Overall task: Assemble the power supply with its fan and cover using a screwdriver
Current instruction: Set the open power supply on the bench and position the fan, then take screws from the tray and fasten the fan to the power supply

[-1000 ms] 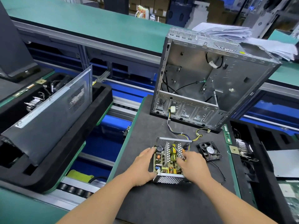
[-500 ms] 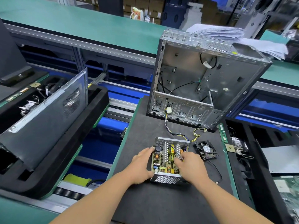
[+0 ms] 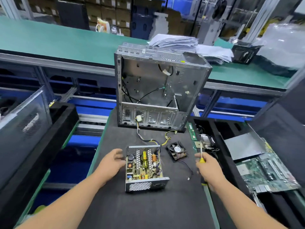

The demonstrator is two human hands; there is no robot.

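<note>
The power supply point(image 3: 145, 167) sits open-topped on the dark bench point(image 3: 148, 209) mat, its circuit board and coils exposed, so the work stands at the early part of the assembly: neither fan nor cover is on yet. The fan point(image 3: 177, 150) lies loose on the mat just beside the supply's far right corner, its thin lead trailing toward the person. A bundle of yellow and black wires runs from the supply's back edge up to the empty computer case point(image 3: 158, 86) standing behind it.

The left hand point(image 3: 112, 164) rests against the left wall of the supply with fingers relaxed and spread, steadying rather than gripping. The right hand point(image 3: 207, 167) is off to the right of the fan, fingers curled around a yellow-handled screwdriver point(image 3: 201, 158) whose shaft points up and away.

The next move, as I judge it, calls for seating the fan in the housing (1 free hand is needed for that), then driving its screws. No cover can be picked out with certainty, and no screws are visible at this size.
</note>
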